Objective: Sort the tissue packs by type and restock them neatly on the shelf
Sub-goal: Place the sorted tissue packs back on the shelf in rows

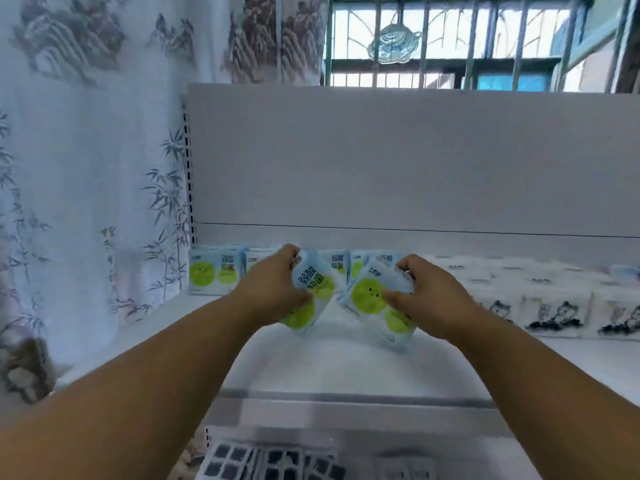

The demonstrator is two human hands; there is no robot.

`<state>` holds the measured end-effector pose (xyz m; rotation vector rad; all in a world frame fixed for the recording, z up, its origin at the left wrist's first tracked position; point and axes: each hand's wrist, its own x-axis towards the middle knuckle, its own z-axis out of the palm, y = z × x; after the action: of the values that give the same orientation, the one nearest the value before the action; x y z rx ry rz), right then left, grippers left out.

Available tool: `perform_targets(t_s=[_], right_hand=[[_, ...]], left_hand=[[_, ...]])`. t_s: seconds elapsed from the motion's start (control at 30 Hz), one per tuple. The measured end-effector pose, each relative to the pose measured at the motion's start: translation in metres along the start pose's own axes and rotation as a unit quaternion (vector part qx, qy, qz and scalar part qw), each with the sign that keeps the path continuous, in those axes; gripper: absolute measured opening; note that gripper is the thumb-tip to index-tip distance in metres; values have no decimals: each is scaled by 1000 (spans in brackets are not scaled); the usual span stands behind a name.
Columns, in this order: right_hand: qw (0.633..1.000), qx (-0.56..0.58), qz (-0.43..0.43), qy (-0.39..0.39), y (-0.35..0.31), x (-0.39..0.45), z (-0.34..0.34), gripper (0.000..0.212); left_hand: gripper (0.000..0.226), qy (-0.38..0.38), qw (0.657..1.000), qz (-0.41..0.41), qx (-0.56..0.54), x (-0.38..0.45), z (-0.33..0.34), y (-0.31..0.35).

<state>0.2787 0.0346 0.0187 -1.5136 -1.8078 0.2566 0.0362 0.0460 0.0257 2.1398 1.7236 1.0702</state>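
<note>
Each hand holds a light blue tissue pack with green circles, tilted, over the white shelf point(346, 368). My left hand point(277, 285) grips one pack point(311, 296) by its top and side. My right hand point(426, 292) grips the other pack point(377, 306), which leans to the right. Behind them a row of the same green-circle packs point(213, 275) stands upright along the shelf's back left. White packs with ink cat drawings point(554, 310) are lined up on the right part of the shelf.
The shelf's white back panel point(398, 161) rises behind the rows. A printed curtain point(86, 168) hangs at the left. Dark-patterned packs point(273, 462) lie on a lower level near the bottom edge. A barred window point(467, 39) is above.
</note>
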Motion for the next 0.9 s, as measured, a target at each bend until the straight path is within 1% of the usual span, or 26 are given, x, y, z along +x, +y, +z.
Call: perform_targets(t_s=[0.07,0.17,0.23,0.3,0.37,0.47,0.53,0.63,0.7,0.77,0.83,0.9], right_hand=[[997,-79,-7,-24,5,23,2,34],[984,-167,-22,-53,11,60,3,31],[978,-196,-22,-73,15,84,6,29],[971,-214,-24,-99,21,108,12,29],[965,-235,-37,-113,26,129,20,30],[963,-238,-41,-118,32,153,27,30],[964,-235,-32,-118,38,164,32,31],[962,-250,-10,-106,45,171,40,36],[947,-313,-10,-75,46,173,44,42],[929,-367,-30,-46,42,174,47,42],[932,-359,-38,-44,38,172,50,42],[941,-331,-42,-50,34,170,52,43]], left_hand=[[55,-22,996,42,70,33,12,-1],[54,-47,979,86,178,77,31,2],[52,-53,961,94,254,101,43,1],[46,-54,948,79,303,118,56,-1],[47,-61,941,69,325,131,71,-5],[52,-68,936,88,333,143,82,-9],[53,-68,941,96,316,148,80,-11],[57,-81,955,85,274,152,71,-14],[57,-50,949,100,294,153,66,-15],[54,3,927,136,349,154,66,-18],[49,8,917,149,370,154,71,-20],[46,-5,925,142,353,154,75,-21]])
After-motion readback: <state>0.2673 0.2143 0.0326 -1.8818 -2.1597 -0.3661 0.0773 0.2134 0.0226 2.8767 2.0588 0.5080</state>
